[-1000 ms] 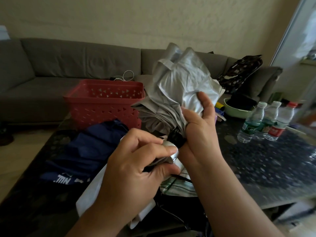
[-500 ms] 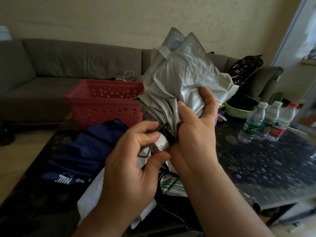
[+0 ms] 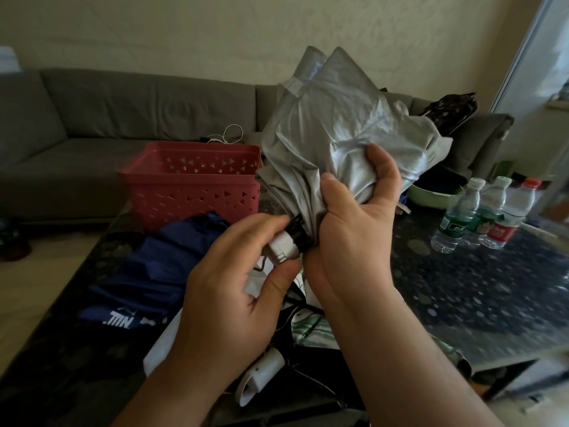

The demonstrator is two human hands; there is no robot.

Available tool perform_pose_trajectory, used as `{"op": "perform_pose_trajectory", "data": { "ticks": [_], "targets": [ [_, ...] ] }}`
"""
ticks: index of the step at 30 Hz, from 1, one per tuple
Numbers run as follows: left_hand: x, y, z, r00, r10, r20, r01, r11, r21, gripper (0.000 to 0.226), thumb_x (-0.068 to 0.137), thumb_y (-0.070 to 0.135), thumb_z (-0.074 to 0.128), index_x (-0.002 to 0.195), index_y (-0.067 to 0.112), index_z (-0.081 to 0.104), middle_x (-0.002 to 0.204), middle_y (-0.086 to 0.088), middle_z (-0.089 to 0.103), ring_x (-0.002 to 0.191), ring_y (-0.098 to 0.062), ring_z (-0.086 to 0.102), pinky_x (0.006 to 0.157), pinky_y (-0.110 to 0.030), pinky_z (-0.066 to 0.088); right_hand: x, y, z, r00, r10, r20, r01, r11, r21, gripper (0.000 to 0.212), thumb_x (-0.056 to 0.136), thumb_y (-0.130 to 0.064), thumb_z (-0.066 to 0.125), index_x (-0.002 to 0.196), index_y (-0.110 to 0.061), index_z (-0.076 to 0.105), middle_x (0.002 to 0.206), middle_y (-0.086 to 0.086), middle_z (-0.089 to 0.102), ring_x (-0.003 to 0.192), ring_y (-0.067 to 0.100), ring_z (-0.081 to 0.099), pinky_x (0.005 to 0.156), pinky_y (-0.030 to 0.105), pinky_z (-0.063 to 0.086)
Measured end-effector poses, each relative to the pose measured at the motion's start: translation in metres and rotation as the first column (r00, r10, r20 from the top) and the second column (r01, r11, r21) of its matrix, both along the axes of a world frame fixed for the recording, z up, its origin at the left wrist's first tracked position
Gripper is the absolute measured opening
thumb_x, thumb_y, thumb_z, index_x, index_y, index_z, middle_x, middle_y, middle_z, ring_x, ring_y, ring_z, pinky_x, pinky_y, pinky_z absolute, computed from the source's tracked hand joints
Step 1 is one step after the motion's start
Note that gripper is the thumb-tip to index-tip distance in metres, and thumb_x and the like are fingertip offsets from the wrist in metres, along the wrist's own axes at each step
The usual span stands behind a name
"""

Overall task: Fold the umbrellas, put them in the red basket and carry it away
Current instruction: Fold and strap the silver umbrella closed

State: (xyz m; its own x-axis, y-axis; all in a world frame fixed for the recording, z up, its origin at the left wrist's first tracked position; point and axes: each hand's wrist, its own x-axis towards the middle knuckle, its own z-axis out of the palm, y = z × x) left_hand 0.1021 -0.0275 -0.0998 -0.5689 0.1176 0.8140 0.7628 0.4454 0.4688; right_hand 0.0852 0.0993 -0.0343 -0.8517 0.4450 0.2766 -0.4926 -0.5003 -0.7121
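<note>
I hold a collapsed silver-grey umbrella [image 3: 338,127] upright above the dark table [image 3: 480,291]. My right hand [image 3: 354,217] grips its gathered canopy near the base, thumb and fingers wrapped around the fabric. My left hand [image 3: 237,288] pinches the white and black handle [image 3: 289,241] just below. The red basket [image 3: 191,183] stands behind on the table's far side, to the left of the umbrella. A dark blue umbrella [image 3: 160,266] lies in front of the basket. A white umbrella [image 3: 261,374] with a white handle lies under my hands.
Three water bottles [image 3: 480,214] stand at the right on the table, with a green bowl [image 3: 431,195] behind them. A grey sofa [image 3: 92,118] runs along the wall behind, with a dark patterned bag [image 3: 449,109] on its right end. White cable lies on the sofa seat.
The umbrella has risen and stands more upright. My right hand has closed tighter round the canopy. My left hand shifted its pinch on the handle, thumb now underneath.
</note>
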Motion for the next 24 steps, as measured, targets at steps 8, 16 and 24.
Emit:
{"op": "perform_pose_trajectory", "data": {
  "ticks": [8, 16, 24],
  "targets": [
    [0.001, -0.004, 0.003, 0.955, -0.133, 0.267, 0.093, 0.983, 0.160, 0.044, 0.088, 0.038, 0.079, 0.127, 0.049, 0.062, 0.125, 0.021, 0.070, 0.119, -0.003, 0.068, 0.097, -0.016, 0.052, -0.002, -0.001, -0.003, 0.999, 0.051, -0.019, -0.051, 0.999, 0.000, 0.054, 0.099, 0.009, 0.055, 0.131, -0.034, 0.054, 0.114, 0.012, 0.071, 0.089, 0.034, 0.068, 0.091, 0.058, 0.057],
    [0.011, 0.004, 0.013, 0.870, -0.353, 0.345, 0.182, 0.879, 0.440, 0.040, 0.077, 0.026, 0.081, 0.114, 0.037, 0.072, 0.110, 0.016, 0.078, 0.107, -0.004, 0.073, 0.089, -0.016, 0.056, -0.002, -0.003, -0.001, 0.998, 0.037, -0.055, -0.033, 0.997, 0.073, 0.052, 0.101, 0.008, 0.052, 0.130, -0.036, 0.052, 0.098, -0.007, 0.076, 0.083, 0.022, 0.063, 0.086, 0.052, 0.056],
    [0.011, 0.008, 0.013, 0.816, -0.457, 0.354, 0.218, 0.811, 0.543, 0.037, 0.081, 0.019, 0.085, 0.107, 0.042, 0.075, 0.111, 0.010, 0.079, 0.109, -0.009, 0.074, 0.092, -0.021, 0.056, -0.003, -0.002, 0.000, 0.996, 0.013, -0.086, -0.005, 0.996, 0.091, 0.052, 0.101, 0.008, 0.051, 0.131, -0.033, 0.052, 0.109, -0.003, 0.071, 0.085, 0.018, 0.067, 0.085, 0.051, 0.060]
  ]
}}
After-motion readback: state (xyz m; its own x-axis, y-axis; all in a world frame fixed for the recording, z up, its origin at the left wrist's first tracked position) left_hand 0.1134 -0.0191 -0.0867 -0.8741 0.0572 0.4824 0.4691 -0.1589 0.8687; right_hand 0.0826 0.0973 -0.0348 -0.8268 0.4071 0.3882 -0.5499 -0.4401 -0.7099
